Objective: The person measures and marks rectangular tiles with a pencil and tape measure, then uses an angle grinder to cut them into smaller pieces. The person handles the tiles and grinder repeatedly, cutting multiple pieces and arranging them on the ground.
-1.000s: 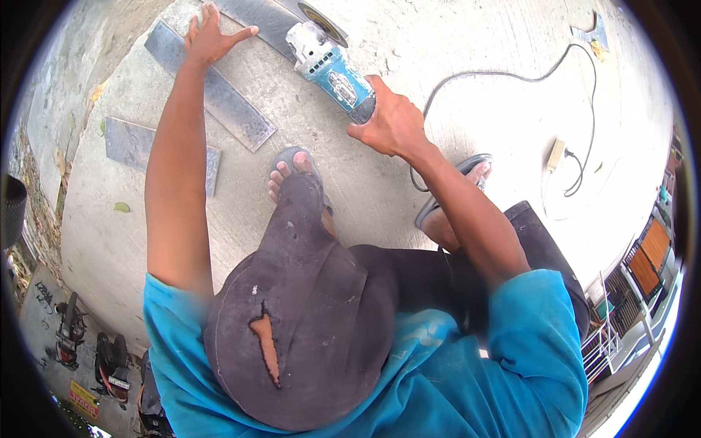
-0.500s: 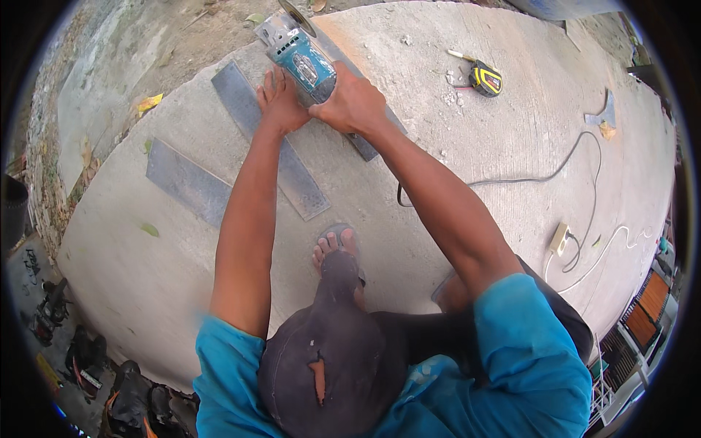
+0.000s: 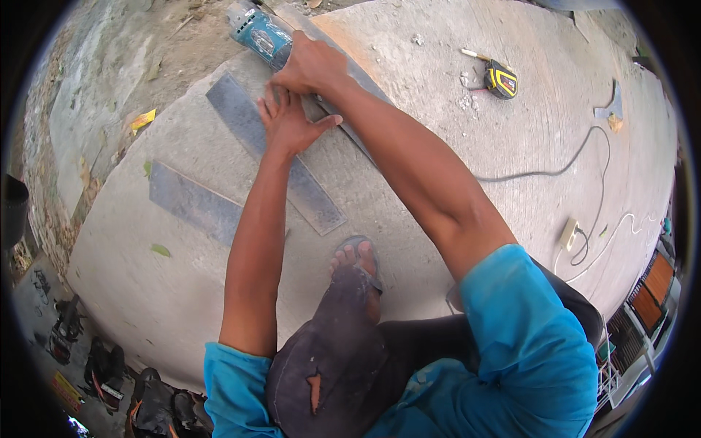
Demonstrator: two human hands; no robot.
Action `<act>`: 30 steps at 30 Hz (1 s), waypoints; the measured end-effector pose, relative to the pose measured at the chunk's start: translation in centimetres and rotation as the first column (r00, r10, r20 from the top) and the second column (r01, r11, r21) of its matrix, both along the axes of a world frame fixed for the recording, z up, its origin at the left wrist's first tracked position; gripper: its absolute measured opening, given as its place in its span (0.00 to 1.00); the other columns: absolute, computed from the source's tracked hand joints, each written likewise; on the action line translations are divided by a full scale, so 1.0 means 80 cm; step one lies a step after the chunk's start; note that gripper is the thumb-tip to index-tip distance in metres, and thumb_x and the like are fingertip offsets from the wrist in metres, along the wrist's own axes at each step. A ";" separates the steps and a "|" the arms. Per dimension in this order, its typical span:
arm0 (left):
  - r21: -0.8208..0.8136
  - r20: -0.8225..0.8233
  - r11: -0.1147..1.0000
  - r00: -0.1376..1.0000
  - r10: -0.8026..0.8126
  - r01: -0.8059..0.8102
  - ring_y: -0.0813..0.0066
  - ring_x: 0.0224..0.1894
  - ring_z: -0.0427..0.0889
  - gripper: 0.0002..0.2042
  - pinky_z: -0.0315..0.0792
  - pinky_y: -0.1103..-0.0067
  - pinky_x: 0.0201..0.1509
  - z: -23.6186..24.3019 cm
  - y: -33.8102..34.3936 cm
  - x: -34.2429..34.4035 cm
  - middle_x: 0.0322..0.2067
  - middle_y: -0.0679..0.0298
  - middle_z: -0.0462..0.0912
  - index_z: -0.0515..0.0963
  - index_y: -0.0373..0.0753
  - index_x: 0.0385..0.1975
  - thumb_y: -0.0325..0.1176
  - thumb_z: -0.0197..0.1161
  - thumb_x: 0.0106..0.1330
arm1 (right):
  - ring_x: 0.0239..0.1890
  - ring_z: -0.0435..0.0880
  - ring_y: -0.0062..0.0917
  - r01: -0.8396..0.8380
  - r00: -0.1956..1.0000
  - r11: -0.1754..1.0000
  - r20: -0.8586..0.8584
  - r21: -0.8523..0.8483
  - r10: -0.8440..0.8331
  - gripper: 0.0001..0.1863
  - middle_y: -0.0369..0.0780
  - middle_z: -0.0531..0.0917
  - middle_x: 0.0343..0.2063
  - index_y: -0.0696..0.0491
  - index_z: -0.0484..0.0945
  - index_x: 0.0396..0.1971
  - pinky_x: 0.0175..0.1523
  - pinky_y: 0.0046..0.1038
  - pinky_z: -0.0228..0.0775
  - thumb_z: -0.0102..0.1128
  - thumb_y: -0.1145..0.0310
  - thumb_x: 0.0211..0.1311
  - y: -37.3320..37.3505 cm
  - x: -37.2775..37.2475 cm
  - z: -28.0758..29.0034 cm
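My right hand is wrapped round the rear body of a teal angle grinder, with its grey metal head pointing to the far left. The cutting disc can barely be made out at the top edge. Just nearer to me, my left hand is open, fingers spread and thumb stretched to the right, beside the right wrist. Below its palm and wrist runs a dark grey flat strip. A second grey strip lies partly hidden under my right hand and forearm. To the left rests a shorter grey strip, partly covered by my left forearm.
A yellow and black tape measure lies at the far right near a marker-like stick and crumbs of rubble. A black cord runs to a cream socket block. My sandalled foot stands near the middle strip. Dark gear lies lower left.
My right hand has moved the grinder farther away and to the left. My left hand now sits nearer to me than the grinder, its thumb spread wider. The view has shifted slightly.
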State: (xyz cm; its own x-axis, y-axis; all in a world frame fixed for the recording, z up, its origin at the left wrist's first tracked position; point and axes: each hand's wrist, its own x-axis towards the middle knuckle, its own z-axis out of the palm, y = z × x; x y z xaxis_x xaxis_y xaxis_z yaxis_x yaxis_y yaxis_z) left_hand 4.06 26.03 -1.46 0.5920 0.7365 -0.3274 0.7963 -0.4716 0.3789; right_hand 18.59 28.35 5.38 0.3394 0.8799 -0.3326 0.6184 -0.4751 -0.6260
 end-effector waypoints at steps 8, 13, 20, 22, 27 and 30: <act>0.050 0.035 0.999 0.999 0.000 -0.002 0.45 0.81 0.25 0.70 0.21 0.49 0.79 -0.004 -0.002 -0.001 0.79 0.44 0.41 0.44 0.31 0.78 0.80 0.65 0.46 | 0.48 0.88 0.46 0.002 1.000 0.999 0.004 -0.051 -0.002 0.31 0.52 0.87 0.43 0.59 0.75 0.51 0.50 0.41 0.81 0.67 0.61 0.44 0.011 -0.001 -0.001; 0.050 0.024 0.999 1.000 -0.007 0.006 0.45 0.81 0.26 0.69 0.22 0.49 0.79 -0.001 -0.002 -0.001 0.79 0.44 0.41 0.44 0.32 0.78 0.79 0.66 0.47 | 0.48 0.88 0.45 0.006 1.000 0.998 0.009 -0.058 -0.005 0.33 0.52 0.87 0.44 0.60 0.75 0.52 0.50 0.41 0.80 0.67 0.61 0.44 0.015 -0.002 -0.001; 0.072 0.011 0.997 1.000 -0.012 0.011 0.43 0.81 0.27 0.67 0.23 0.49 0.79 -0.003 -0.003 -0.001 0.79 0.43 0.41 0.44 0.32 0.78 0.77 0.66 0.49 | 0.48 0.88 0.45 0.014 1.000 0.999 0.019 -0.051 -0.013 0.35 0.51 0.87 0.44 0.61 0.75 0.52 0.49 0.42 0.81 0.68 0.56 0.43 0.020 -0.003 -0.009; 0.081 0.024 0.997 1.000 -0.016 0.014 0.43 0.81 0.27 0.67 0.23 0.49 0.79 -0.004 -0.002 -0.002 0.79 0.43 0.41 0.44 0.32 0.78 0.77 0.66 0.50 | 0.47 0.88 0.45 0.018 1.000 0.999 0.024 -0.038 -0.017 0.36 0.51 0.87 0.44 0.61 0.76 0.52 0.48 0.42 0.81 0.69 0.54 0.42 0.020 -0.003 -0.012; 0.093 0.033 0.996 0.999 -0.022 0.019 0.43 0.81 0.27 0.66 0.23 0.49 0.79 -0.006 -0.003 -0.003 0.79 0.43 0.41 0.44 0.31 0.78 0.76 0.65 0.50 | 0.48 0.88 0.44 0.014 1.000 0.998 0.021 -0.060 -0.013 0.37 0.51 0.87 0.44 0.61 0.76 0.52 0.49 0.41 0.81 0.70 0.53 0.42 0.020 -0.003 -0.010; 0.107 0.024 0.994 0.999 -0.031 0.028 0.43 0.81 0.27 0.66 0.23 0.49 0.79 -0.008 -0.003 -0.003 0.79 0.43 0.41 0.44 0.32 0.78 0.76 0.65 0.51 | 0.51 0.87 0.43 0.023 1.000 0.998 0.017 -0.060 -0.022 0.32 0.51 0.86 0.45 0.60 0.76 0.52 0.53 0.38 0.80 0.69 0.59 0.45 0.018 -0.004 -0.007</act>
State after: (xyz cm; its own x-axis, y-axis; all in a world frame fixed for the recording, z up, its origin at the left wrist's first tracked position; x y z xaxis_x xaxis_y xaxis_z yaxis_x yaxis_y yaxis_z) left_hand 3.79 25.81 -2.10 0.6212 0.7484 -0.2325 0.7721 -0.5337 0.3450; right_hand 18.25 29.76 4.85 0.3644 0.8507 -0.3789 0.6172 -0.5253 -0.5857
